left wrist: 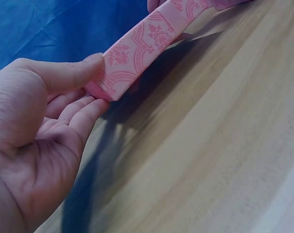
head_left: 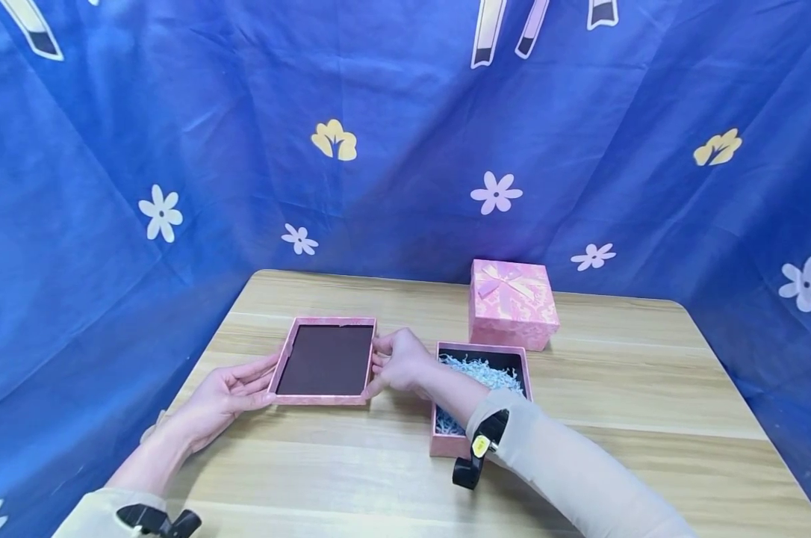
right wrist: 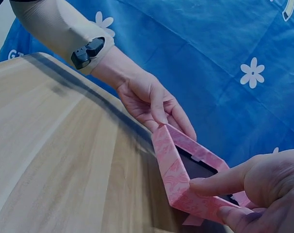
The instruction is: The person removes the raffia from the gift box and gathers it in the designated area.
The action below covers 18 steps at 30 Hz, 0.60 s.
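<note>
A pink patterned box lid (head_left: 325,360) lies with its dark inside facing up, on the left half of the table. My left hand (head_left: 220,403) holds its left side near the front corner; in the left wrist view the thumb is on the patterned side wall (left wrist: 142,48) and the fingers are beneath. On the opposite side, my right hand (head_left: 400,362) grips the lid's right wall, thumb near the front corner. Below the lid, a bit of pink ribbon (right wrist: 193,220) shows in the right wrist view. The lid is close over the tabletop, casting a shadow.
Under my right forearm stands an open pink box (head_left: 451,446) holding blue shredded paper (head_left: 479,370). Behind it sits a closed pink gift box (head_left: 513,317) with a ribbon bow. A blue patterned cloth (head_left: 405,187) hangs along the back edge of the wooden table (head_left: 647,388).
</note>
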Each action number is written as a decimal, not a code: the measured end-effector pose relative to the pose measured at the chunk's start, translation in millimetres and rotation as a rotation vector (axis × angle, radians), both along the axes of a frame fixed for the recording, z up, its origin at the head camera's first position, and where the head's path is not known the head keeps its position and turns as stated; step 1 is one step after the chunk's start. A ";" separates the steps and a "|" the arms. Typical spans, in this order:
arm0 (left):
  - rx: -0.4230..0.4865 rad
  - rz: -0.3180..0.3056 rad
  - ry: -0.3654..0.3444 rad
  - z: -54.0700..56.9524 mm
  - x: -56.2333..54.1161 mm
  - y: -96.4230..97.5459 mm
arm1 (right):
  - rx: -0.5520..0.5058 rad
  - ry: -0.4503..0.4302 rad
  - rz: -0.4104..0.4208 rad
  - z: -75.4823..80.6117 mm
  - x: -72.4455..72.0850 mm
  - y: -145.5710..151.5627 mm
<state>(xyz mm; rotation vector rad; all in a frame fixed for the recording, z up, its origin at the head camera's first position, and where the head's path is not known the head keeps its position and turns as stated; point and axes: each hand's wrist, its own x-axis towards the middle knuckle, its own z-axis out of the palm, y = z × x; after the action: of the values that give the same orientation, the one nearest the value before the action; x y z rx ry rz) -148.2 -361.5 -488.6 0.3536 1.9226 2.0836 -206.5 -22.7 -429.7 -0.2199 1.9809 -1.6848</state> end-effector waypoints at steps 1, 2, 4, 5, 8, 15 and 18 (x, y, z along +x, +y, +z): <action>-0.016 0.005 -0.006 -1.0 0.9 0.0 | 0.009 0.005 0.001 -0.5 0.6 -0.3; -0.030 0.008 -0.013 -2.1 1.6 0.1 | 0.023 0.010 0.002 -0.9 1.2 -0.6; -0.069 0.013 -0.022 -3.8 2.9 1.0 | 0.052 0.019 0.001 -2.0 2.5 -0.7; -0.086 0.017 -0.028 -4.5 3.5 1.7 | 0.064 0.023 0.000 -2.7 3.2 -0.7; -0.120 0.026 -0.037 -6.6 4.9 3.7 | 0.122 0.046 0.016 -4.1 5.2 -0.6; -0.131 0.032 -0.034 -9.4 8.3 4.4 | 0.231 0.094 0.079 -1.9 10.6 -1.1; -0.132 0.030 -0.039 -9.3 8.7 3.6 | 0.243 0.115 0.091 2.7 13.5 0.9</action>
<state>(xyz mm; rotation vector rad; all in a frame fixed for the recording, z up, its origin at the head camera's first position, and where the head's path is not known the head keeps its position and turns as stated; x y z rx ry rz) -139.5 -357.9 -497.9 0.2543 2.0414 1.9533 -193.0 -21.8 -427.0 -0.3186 2.2033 -1.3877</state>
